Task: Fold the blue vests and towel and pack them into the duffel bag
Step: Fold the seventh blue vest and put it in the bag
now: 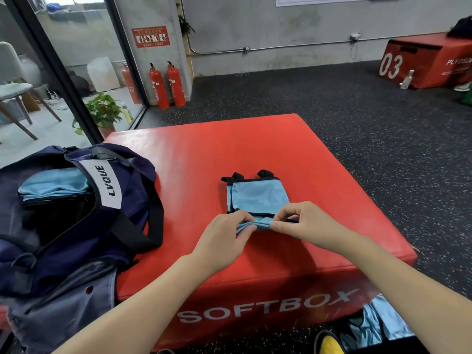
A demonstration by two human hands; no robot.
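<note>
Vest lies lengthwise, straps pointing away; both hands' fingers pinch its near edge.

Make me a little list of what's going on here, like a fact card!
place: red soft box on a gym floor
left hand: pinching the near edge of the blue vest
right hand: pinching the same edge
vest: partly folded, lying on the box
bag: open, left of the vest, blue fabric already inside
more blue cloth: on the floor by the box
</note>
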